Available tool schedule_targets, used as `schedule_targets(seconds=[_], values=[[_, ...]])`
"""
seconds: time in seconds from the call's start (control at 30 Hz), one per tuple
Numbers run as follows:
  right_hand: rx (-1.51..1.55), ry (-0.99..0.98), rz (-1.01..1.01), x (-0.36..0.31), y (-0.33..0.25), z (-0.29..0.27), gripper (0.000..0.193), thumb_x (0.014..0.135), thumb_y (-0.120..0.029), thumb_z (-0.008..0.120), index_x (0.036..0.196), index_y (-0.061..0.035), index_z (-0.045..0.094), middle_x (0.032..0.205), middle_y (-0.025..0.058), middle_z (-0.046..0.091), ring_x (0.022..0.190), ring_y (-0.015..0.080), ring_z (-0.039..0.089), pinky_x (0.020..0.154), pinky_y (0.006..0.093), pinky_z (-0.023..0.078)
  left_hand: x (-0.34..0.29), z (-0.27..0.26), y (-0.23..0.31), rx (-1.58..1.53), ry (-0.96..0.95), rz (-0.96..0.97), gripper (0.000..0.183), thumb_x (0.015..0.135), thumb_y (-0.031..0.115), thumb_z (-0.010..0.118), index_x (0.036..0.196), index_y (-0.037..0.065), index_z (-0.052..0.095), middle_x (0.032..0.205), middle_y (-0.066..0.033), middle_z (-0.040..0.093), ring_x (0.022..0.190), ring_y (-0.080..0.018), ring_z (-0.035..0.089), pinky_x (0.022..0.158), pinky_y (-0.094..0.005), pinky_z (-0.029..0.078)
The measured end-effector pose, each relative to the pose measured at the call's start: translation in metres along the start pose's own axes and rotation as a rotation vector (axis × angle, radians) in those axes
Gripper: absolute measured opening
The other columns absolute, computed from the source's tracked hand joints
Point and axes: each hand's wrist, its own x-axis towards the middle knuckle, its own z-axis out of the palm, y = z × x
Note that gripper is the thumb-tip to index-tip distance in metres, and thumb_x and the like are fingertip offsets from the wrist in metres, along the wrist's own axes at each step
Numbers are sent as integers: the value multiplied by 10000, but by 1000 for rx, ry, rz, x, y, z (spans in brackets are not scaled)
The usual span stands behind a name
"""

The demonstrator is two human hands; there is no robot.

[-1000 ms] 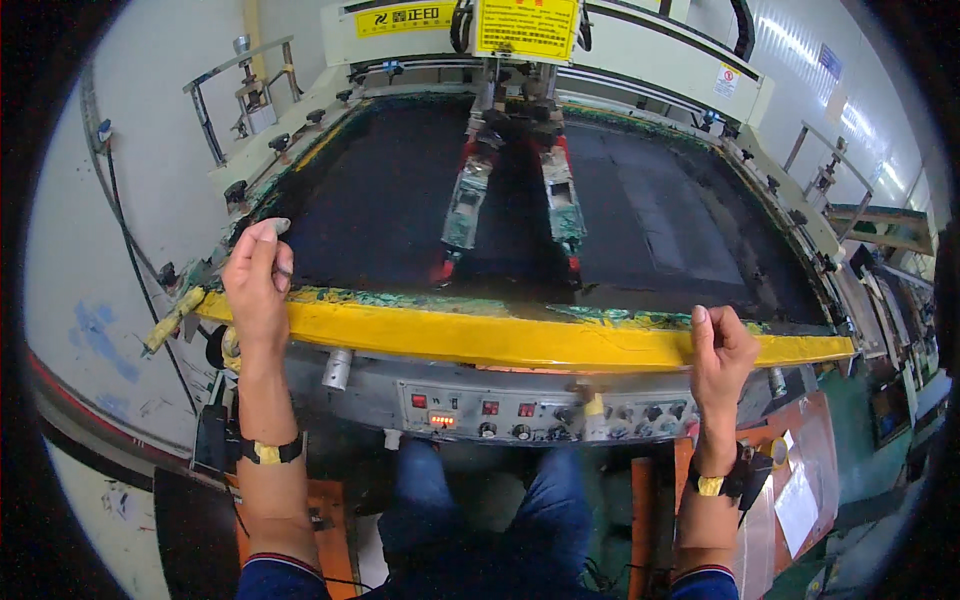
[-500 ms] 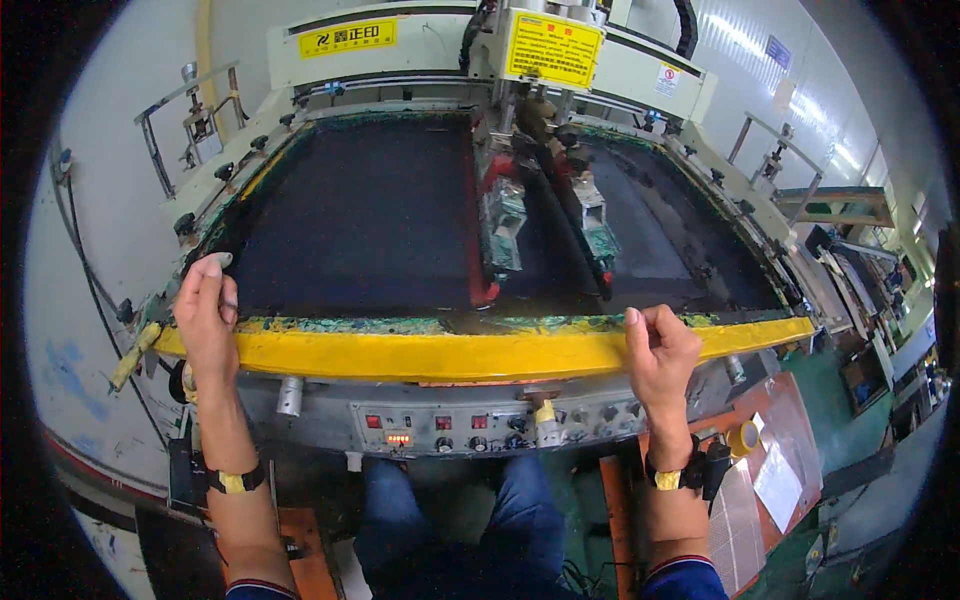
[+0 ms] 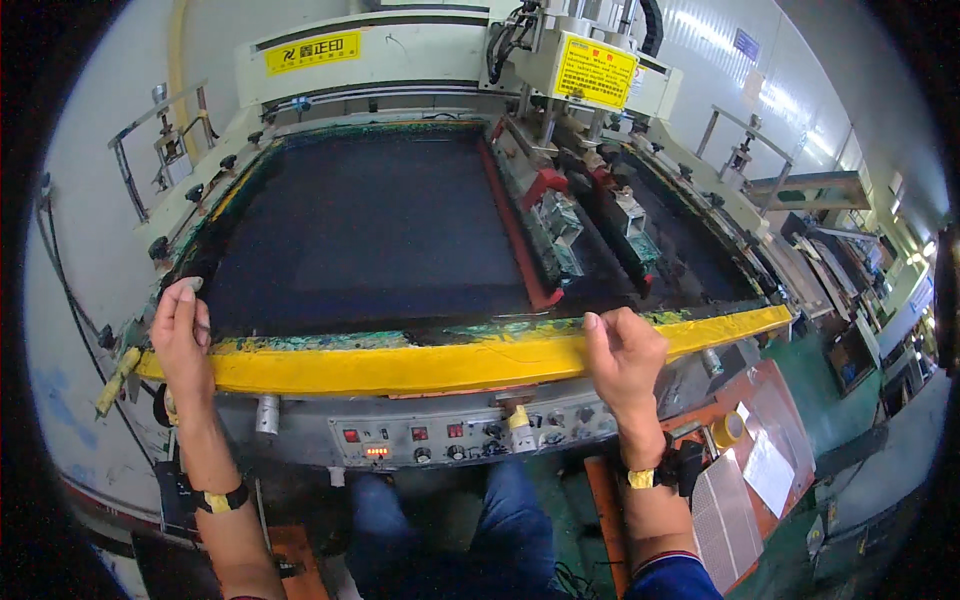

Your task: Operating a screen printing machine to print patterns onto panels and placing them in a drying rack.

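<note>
presently, beyond right hand (image 3: 628, 360), squeegee carriage (image 3: 560, 220) stands part-way across dark screen (image 3: 360, 220), pass seemingly unfinished; it and left hand (image 3: 183, 335) curled, grip undetermined.

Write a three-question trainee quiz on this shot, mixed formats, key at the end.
1. True or false: the yellow bar runs along the near edge of the screen.
2. Multiple choice: the squeegees are over which half of the screen, as the picture shows it? A) left B) right
3. Fill in: the tape roll lies to the ____ of the right hand.

Key: 1 true; 2 B; 3 right.
</note>
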Motion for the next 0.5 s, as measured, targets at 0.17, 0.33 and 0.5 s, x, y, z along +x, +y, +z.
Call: schedule_targets(seconds=[0.17, 0.33, 0.5], values=[[-25, 8, -15, -1, -1, 0, 227, 778, -139, 693, 616, -52, 561, 509, 79, 494, 436, 212, 491, 430, 324, 361, -1, 2, 0, -23, -21, -6, 176, 937, 200, 531, 1027, 75, 617, 658, 59, 466, 531, 0, 348, 454, -157, 231], [-11, 38, -61, 0, 1, 1, 231, 779, -146, 688, 612, -53, 557, 506, 75, 486, 437, 223, 488, 430, 333, 356, -1, 1, 3, 15, -50, 24, 186, 939, 208, 533, 1027, 63, 611, 662, 58, 465, 546, 1, 354, 465, -155, 244], [-35, 23, -52, 0, 1, 1, 235, 779, -147, 689, 613, -51, 554, 509, 75, 487, 440, 221, 489, 430, 332, 353, -1, 2, 3, 15, -31, 2, 189, 933, 204, 543, 1029, 54, 605, 665, 56, 471, 549, -1, 360, 468, -156, 253]])
